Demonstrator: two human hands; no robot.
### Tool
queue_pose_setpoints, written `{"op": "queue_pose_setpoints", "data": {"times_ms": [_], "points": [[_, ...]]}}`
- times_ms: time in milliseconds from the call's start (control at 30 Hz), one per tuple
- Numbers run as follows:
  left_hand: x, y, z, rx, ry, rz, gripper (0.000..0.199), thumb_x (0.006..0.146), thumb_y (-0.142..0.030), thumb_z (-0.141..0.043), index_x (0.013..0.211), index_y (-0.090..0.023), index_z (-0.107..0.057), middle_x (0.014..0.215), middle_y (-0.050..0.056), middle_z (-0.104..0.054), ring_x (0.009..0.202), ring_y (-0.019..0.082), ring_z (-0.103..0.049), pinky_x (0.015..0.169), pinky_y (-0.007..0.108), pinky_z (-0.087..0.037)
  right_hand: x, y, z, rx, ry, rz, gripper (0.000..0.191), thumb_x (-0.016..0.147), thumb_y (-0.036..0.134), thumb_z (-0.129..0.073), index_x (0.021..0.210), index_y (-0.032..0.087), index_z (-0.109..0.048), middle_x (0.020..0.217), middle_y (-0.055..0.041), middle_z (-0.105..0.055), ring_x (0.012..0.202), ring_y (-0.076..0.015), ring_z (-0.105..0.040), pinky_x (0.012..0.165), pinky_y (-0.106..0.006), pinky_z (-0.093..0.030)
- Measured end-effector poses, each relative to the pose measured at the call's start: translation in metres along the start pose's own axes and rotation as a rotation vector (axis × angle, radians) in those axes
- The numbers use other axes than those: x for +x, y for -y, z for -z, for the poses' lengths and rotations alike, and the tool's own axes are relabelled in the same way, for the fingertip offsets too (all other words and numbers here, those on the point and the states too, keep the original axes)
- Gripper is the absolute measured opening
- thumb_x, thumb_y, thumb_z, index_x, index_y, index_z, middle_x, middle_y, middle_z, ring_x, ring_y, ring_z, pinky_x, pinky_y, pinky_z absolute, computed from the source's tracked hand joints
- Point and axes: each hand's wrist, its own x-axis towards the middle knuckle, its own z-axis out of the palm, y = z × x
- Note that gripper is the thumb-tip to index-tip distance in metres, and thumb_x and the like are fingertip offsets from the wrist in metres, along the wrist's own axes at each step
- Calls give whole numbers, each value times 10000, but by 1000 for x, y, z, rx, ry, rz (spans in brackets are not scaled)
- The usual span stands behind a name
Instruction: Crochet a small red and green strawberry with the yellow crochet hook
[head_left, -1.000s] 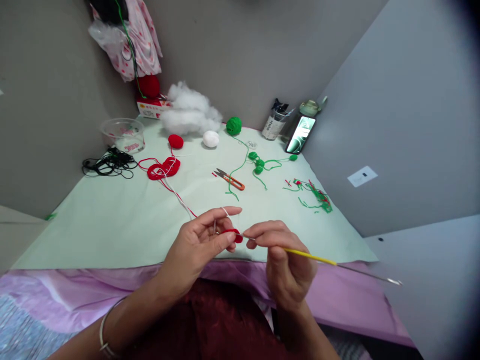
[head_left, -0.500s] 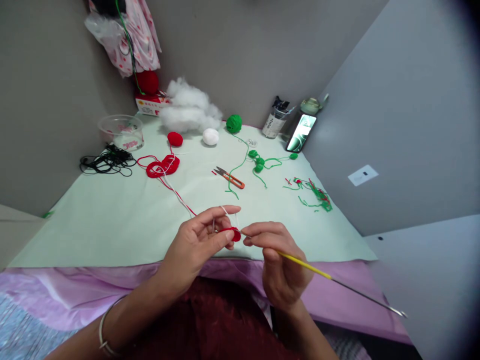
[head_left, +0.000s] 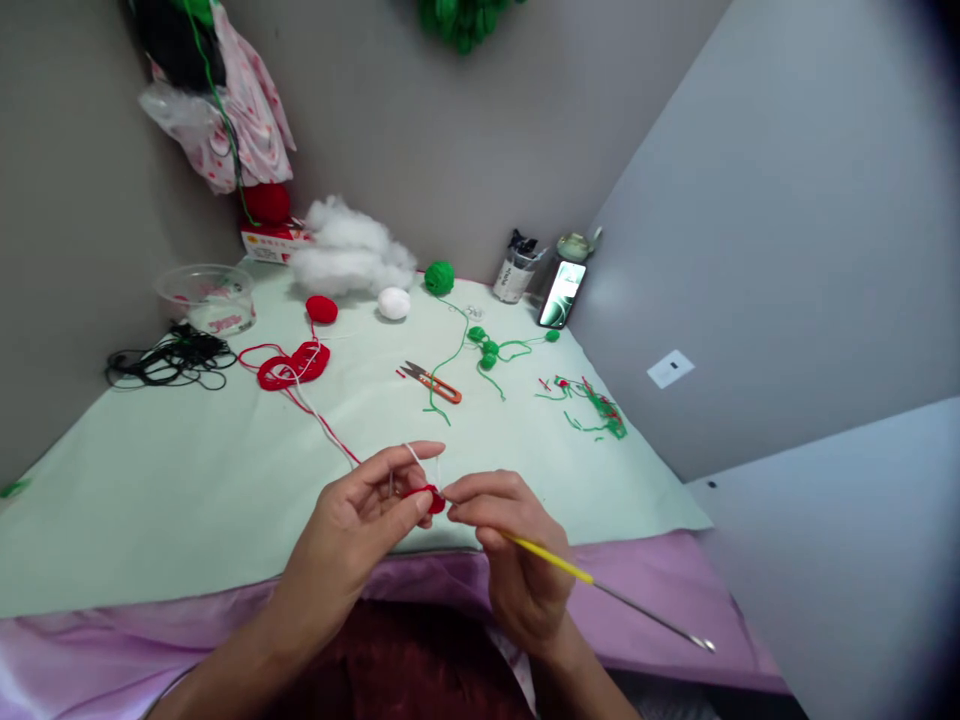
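My left hand (head_left: 360,520) pinches a small red crochet piece (head_left: 436,502) between thumb and fingers. White yarn (head_left: 414,455) loops over its raised index finger. In my right hand (head_left: 517,550) is a crochet hook (head_left: 551,556) with a yellow grip and a metal shaft pointing down to the right. The hook's working tip meets the red piece's edge, largely hidden by the fingers. Red and white strands run from my left hand back to a red crocheted piece (head_left: 292,367) on the table.
Orange thread snips (head_left: 433,383) lie mid-table beside green yarn pieces (head_left: 489,352). Behind are a green yarn ball (head_left: 439,278), a white ball (head_left: 394,303) and white stuffing (head_left: 352,250). Black cord (head_left: 176,355) and a clear tub (head_left: 206,300) stand left; a phone (head_left: 562,295) leans at right.
The camera view has tilted up and turned right, so the whole scene sits lower and further left. Both hands keep nearly the same pose around the red piece and hook.
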Motion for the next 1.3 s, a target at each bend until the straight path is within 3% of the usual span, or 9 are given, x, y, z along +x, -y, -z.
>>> {"op": "queue_pose_setpoints", "data": {"times_ms": [233,400,633,867,1100,1200,1300], "points": [[0,-2,-7,7,-11,-4,322,851,-376,-827,1155,-271,-802,793,-14,-633,712,141,-586,706,267,-503,1,1,-2,-25,-14,-12,238,1070,202,-518,1161,229,-736,1065,-73,-766,1002,-166,-729,863,-295,-599],[-2,-8,-11,-20,-94,14,314,825,-342,-834,1125,-253,-816,814,-5,-642,762,153,-605,738,268,-501,3,2,-2,-13,-58,-13,248,1073,193,-506,1140,249,-738,1024,-53,-773,985,-163,-726,856,-292,-594],[2,-2,-5,-38,23,-27,332,849,-386,-834,1168,-298,-807,841,-7,-632,724,131,-595,643,228,-490,2,0,-4,105,-43,-129,241,1077,242,-513,1102,266,-752,1018,-50,-782,953,-175,-710,818,-312,-583],[3,0,-6,-72,37,-4,293,855,-359,-839,1143,-313,-810,847,-17,-628,720,111,-623,648,202,-522,2,-3,-9,176,-65,-168,222,1034,183,-593,1126,285,-768,1015,-39,-781,954,-172,-713,840,-316,-581],[2,-2,-8,-102,42,78,429,828,-397,-855,1224,-263,-761,933,-20,-631,413,22,-511,433,205,-424,4,-4,-9,217,-64,-205,234,1015,173,-627,1130,304,-782,994,-34,-780,968,-170,-714,832,-308,-591],[-1,-6,-12,-153,30,96,426,831,-381,-850,1227,-248,-763,877,-16,-633,551,97,-641,551,238,-518,6,-4,-11,240,-103,-238,197,1002,193,-656,1079,299,-804,973,-37,-782,939,-170,-725,825,-306,-598],[-4,-11,-18,-184,-23,106,376,841,-342,-840,1200,-247,-779,851,-14,-636,695,134,-677,666,257,-540,8,-4,-14,289,-150,-268,148,986,232,-686,1028,282,-819,928,-47,-772,871,-178,-734,754,-303,-609]]}}
